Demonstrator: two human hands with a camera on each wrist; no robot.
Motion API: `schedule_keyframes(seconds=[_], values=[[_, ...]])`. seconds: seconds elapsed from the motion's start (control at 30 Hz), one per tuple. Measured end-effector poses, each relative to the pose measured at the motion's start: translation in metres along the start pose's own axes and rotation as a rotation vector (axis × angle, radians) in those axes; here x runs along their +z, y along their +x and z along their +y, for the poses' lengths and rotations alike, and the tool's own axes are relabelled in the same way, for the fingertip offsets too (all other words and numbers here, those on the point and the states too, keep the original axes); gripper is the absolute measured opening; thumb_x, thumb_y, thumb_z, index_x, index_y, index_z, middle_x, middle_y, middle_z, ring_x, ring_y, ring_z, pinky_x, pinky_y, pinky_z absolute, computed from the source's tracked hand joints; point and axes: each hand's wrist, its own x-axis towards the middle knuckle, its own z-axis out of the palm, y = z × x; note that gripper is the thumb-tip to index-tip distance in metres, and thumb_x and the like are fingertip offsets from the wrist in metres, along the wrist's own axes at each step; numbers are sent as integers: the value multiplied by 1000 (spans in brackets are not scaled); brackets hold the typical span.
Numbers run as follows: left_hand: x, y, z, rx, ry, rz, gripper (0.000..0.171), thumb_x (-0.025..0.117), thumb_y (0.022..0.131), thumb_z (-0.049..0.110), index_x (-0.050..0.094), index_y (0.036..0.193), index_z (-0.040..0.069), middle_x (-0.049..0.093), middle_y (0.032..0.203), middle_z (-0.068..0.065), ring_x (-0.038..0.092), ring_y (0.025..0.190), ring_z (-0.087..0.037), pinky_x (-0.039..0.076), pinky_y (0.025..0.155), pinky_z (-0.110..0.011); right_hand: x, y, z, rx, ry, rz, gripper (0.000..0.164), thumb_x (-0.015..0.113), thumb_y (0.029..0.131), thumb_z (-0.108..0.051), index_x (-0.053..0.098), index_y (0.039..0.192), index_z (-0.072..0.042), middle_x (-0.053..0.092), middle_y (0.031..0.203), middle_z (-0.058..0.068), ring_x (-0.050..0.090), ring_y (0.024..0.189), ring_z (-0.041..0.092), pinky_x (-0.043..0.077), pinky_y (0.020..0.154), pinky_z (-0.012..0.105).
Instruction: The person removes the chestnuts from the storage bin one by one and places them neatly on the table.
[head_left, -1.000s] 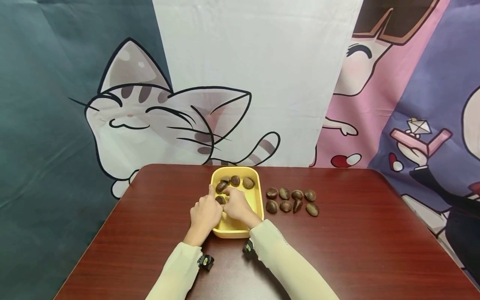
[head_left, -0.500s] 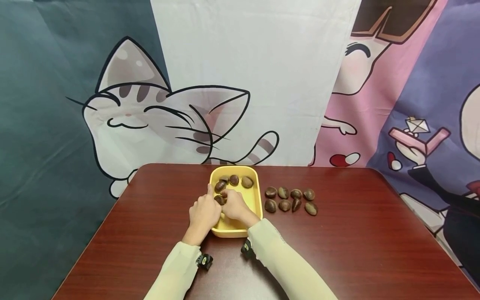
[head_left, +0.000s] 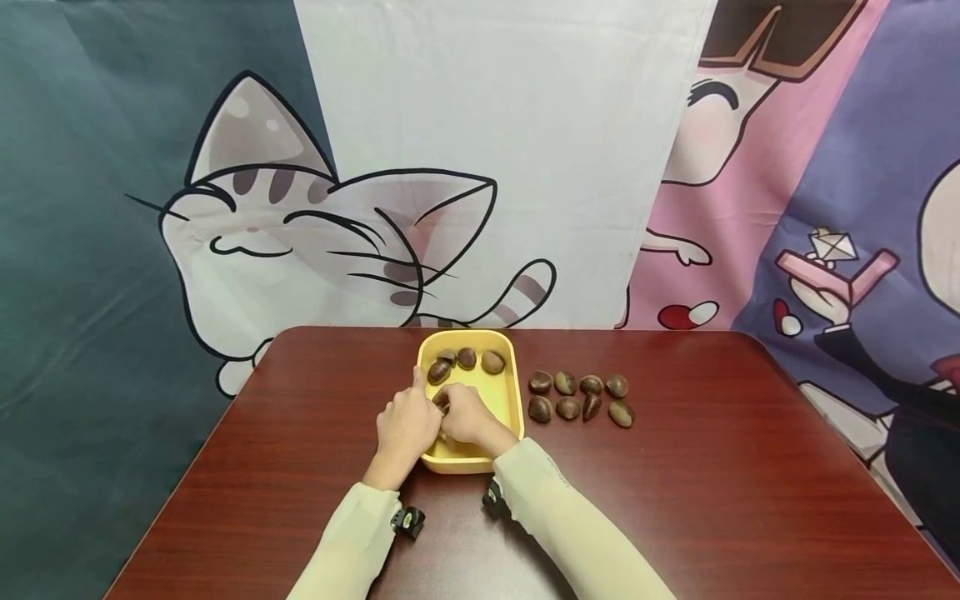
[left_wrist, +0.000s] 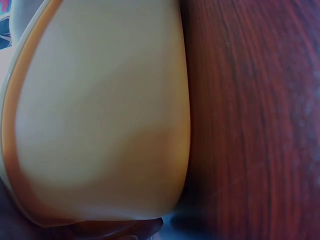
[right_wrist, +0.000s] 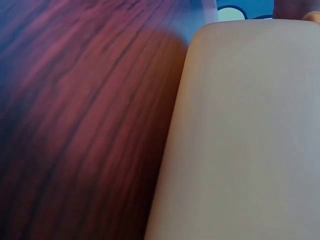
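Observation:
In the head view, a yellow plastic tray (head_left: 516,398) stands on the table. My left hand (head_left: 405,423) holds its left rim, one finger stretched along the edge. My right hand (head_left: 468,414) reaches down into the tray, its fingers curled over a brown chestnut (head_left: 441,403) near the left wall, mostly covered by the fingers. Further back in the tray lie several other chestnuts, among them a single one (head_left: 492,362) at the right and a darker one (head_left: 438,372) at the left. Both wrist views are filled mainly by the tray's outer wall (left_wrist: 100,110).
Right of the tray, several chestnuts (head_left: 568,407) lie on the reddish-brown table (head_left: 712,467) in two rows. Behind the table's far edge hangs a cloth backdrop (head_left: 510,100) with cartoon figures.
The right hand's fingers have shifted slightly left and down onto the chestnut by the left wall, covering most of it. The left hand keeps its place on the rim.

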Motion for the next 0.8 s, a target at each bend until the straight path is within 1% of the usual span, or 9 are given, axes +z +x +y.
schedule_keyframes(seconds=[0.1, 0.23, 0.37, 0.43, 0.53, 0.6, 0.67, 0.8], values=[[0, 0, 0, 1, 2, 3, 67, 45, 90, 13, 31, 155, 3, 52, 62, -9, 49, 49, -26, 37, 43, -40, -1, 0, 0, 1, 5, 3, 29, 72, 72, 9, 75, 97, -4, 73, 86, 2, 65, 79, 13, 51, 69, 24], [0, -1, 0, 7, 8, 8, 66, 45, 89, 13, 34, 154, 1, 51, 62, -8, 50, 50, -26, 39, 43, -40, -2, -1, 0, 9, -23, 7, 24, 74, 71, 6, 77, 91, -6, 71, 79, -2, 60, 73, 10, 49, 66, 22], [0, -1, 0, 5, 14, 16, 65, 46, 90, 13, 36, 153, 2, 53, 64, -8, 52, 52, -27, 40, 45, -42, -1, -2, 1, -42, -61, -5, 17, 75, 70, 3, 74, 83, -8, 64, 68, -5, 56, 65, 9, 47, 59, 21], [0, -1, 0, 5, 15, 20, 64, 46, 90, 14, 36, 153, 2, 54, 65, -9, 53, 52, -28, 41, 45, -43, -1, -2, 1, -73, -70, -16, 16, 76, 69, 2, 72, 81, -8, 61, 65, -6, 54, 62, 9, 46, 57, 21], [-1, -1, 0, 7, 17, 24, 63, 45, 91, 14, 36, 152, 2, 55, 66, -9, 54, 53, -28, 42, 46, -44, 0, -3, 1, -94, -79, -17, 16, 80, 69, -2, 70, 80, -9, 59, 66, -7, 51, 62, 9, 44, 57, 21], [0, -1, 0, 5, 16, 22, 64, 45, 90, 14, 36, 152, 2, 56, 67, -10, 54, 53, -28, 42, 46, -44, 0, -3, 1, -95, -91, -16, 17, 82, 69, -5, 69, 78, -10, 58, 65, -7, 49, 61, 8, 43, 56, 21], [0, -1, 0, -5, 10, 17, 65, 45, 90, 14, 36, 153, 3, 56, 67, -10, 54, 53, -28, 42, 46, -44, -1, -3, 2, -88, -103, -16, 17, 83, 69, -8, 67, 74, -10, 56, 61, -7, 49, 58, 8, 43, 54, 21], [1, -1, 0, -13, 8, 11, 66, 45, 89, 14, 35, 153, 3, 57, 67, -11, 54, 52, -28, 40, 45, -43, -5, -5, 4, -73, -117, 1, 21, 82, 70, -11, 62, 66, -12, 52, 54, -8, 47, 53, 8, 40, 49, 22]])
